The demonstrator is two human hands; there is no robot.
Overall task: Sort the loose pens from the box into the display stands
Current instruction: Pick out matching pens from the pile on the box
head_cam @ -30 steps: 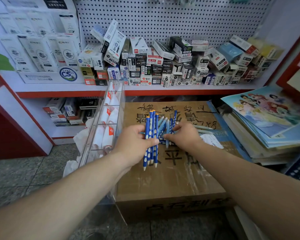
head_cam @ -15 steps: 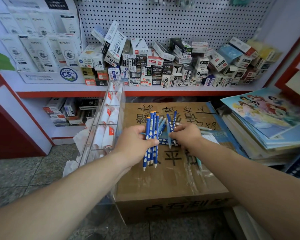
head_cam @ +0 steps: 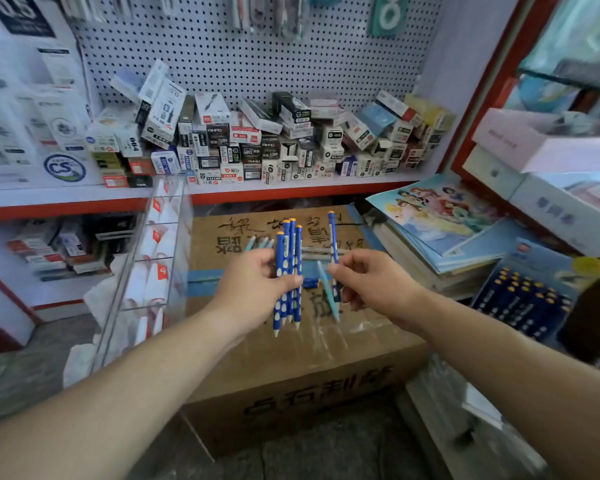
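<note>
Above the near half of the cardboard box (head_cam: pixel 291 368), the right hand (head_cam: pixel 374 282) has lifted off the loose pile it was picking through a moment ago. It now pinches one blue dotted pen (head_cam: pixel 332 237) upright, with a pale blue pen (head_cam: pixel 328 299) slanting under its fingers. The left hand (head_cam: pixel 253 289), just beside it, still grips its bundle of blue pens (head_cam: pixel 288 271), tips down. A few loose pens (head_cam: pixel 321 252) lie on the box top behind the hands. A clear display stand (head_cam: pixel 160 258) stands left of the box and stacked books (head_cam: pixel 440 223) lie to its right. Beyond it are a red-edged shelf (head_cam: pixel 291 188) of small pen cartons (head_cam: pixel 267 143) and a pegboard (head_cam: pixel 257 46).
</note>
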